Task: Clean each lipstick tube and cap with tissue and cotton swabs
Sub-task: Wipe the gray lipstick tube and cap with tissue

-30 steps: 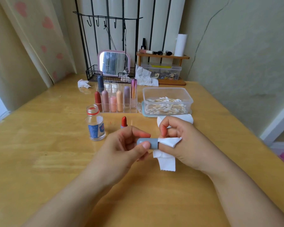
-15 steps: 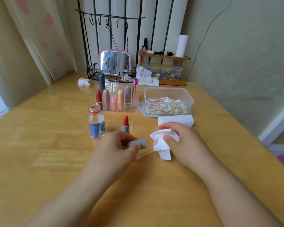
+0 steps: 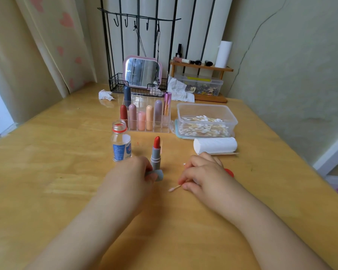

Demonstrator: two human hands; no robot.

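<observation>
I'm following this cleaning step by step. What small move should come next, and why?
Probably lift the cotton swab and bring its tip to the open end of the grey cap. The right hand is pinching the swab on the table, the left hand holds the cap, and the uncapped lipstick stands aside.

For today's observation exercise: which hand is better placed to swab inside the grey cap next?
Right. The right hand already pinches the cotton swab, its tip aimed toward the grey cap. The left hand is occupied holding that cap.
</observation>
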